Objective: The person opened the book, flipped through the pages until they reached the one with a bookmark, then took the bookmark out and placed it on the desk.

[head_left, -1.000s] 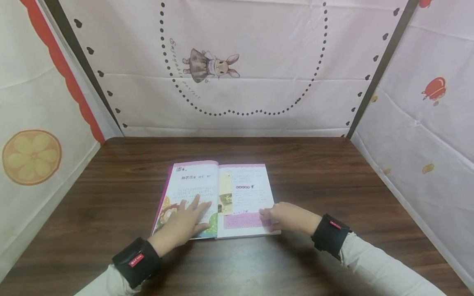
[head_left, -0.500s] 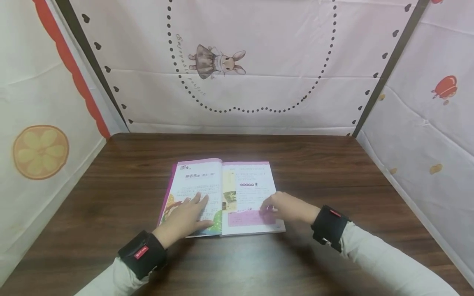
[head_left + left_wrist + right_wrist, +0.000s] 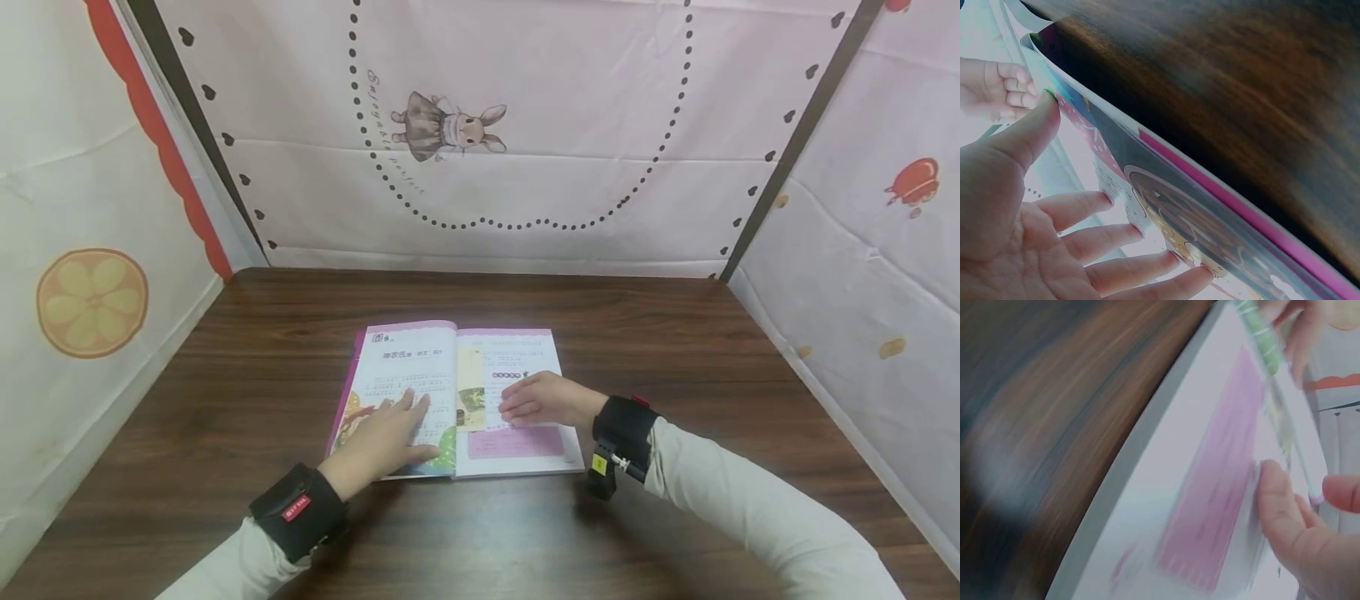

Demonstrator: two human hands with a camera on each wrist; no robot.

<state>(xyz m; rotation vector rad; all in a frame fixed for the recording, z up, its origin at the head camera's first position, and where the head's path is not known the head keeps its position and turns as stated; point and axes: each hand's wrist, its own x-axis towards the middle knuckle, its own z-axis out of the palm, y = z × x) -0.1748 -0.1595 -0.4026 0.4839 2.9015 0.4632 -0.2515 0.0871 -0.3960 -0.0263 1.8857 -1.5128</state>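
An open book (image 3: 431,350) with pink-edged pages lies flat on the dark wooden table, and its left page bears printed text and coloured pictures. My left hand (image 3: 380,442) rests on the lower part of that page, fingers spread. In the left wrist view, the left hand's fingertips (image 3: 1100,200) meet the printed page and its thumb points toward the spine. Over the right page (image 3: 517,462), with its pink text box, is my right hand (image 3: 551,400), palm turned sideways. Its loosely bent fingers hold nothing; blur softens the right wrist view.
The wooden table (image 3: 637,325) extends around the book on all sides. Behind it hangs a pale cloth (image 3: 570,92) printed with a rabbit and dots. More printed cloth (image 3: 93,400) stands along the left side, and another cloth (image 3: 862,275) along the right.
My right hand has moved from the lower right edge of the right page up and left over its middle, its fingers straightening. The left hand stays on the left page. The head view shifts slightly.
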